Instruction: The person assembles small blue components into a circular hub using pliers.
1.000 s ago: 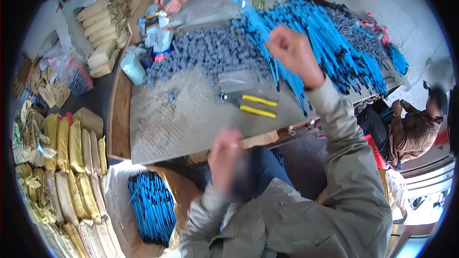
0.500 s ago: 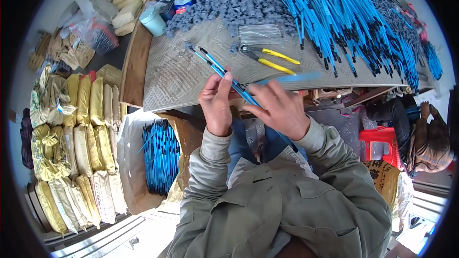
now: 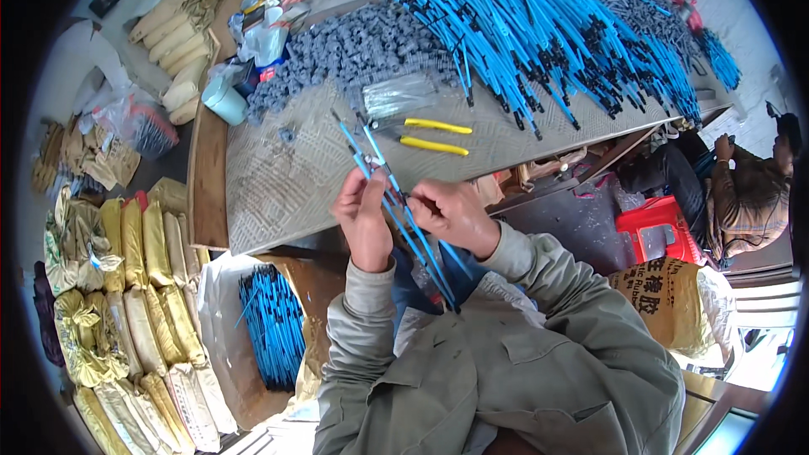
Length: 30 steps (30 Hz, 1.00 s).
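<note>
Blue rods run between left hand and right hand, both pinching them.

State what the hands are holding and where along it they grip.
Both the left hand and right hand grip a few blue rods near their middle, ends sticking out both ways.

Both forearms, in grey-green sleeves, rise from the lower edge and bend inward near the chest. The left hand is upright with its fingers curled closed. The right hand lies just beside it, knuckles up, fingers pinched together.
</note>
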### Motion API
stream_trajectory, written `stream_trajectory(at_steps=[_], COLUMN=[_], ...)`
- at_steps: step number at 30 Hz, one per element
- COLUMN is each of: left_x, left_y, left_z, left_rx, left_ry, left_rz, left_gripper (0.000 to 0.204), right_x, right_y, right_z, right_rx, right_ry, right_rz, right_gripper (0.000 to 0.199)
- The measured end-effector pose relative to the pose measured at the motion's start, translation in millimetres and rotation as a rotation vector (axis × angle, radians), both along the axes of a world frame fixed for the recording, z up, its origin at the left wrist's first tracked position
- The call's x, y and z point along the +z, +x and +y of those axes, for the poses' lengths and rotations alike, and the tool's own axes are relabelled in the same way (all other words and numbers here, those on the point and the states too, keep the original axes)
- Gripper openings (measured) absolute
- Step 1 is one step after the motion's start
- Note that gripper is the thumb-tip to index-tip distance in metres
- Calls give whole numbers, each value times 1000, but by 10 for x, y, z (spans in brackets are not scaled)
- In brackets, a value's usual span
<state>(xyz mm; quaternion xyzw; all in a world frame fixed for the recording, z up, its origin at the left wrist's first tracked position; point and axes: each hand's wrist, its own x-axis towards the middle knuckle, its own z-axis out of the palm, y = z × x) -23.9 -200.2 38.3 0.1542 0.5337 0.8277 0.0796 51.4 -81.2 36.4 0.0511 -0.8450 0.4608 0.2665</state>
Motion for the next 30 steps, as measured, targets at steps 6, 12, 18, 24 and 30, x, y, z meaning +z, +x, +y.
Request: stream_trajectory(at_steps=[6,12,18,24,30], left_x=[235,240,97,-2,-54], left_y=[29,31,152,391,747], left_z=[-85,-156,-217,55,991], left_rx=[-43,-16,-378,-562,-998], left_ry=[266,281,476,168,89], left_rz=[-208,-191,-304,-367,-455], left_gripper=[17,20,21,31,41], right_x=[145,1091,932,796,1116], right_y=[-412,-1407,-1639,-1683,-2060], right_z=[649,2234,2518,2556,2678], right_rx=[213,-818,-844,-597,-640], right_ry=[342,853,691,385,367], right_rz=[49,-270,-153,14,333], right_gripper=[15,30,30,29,31])
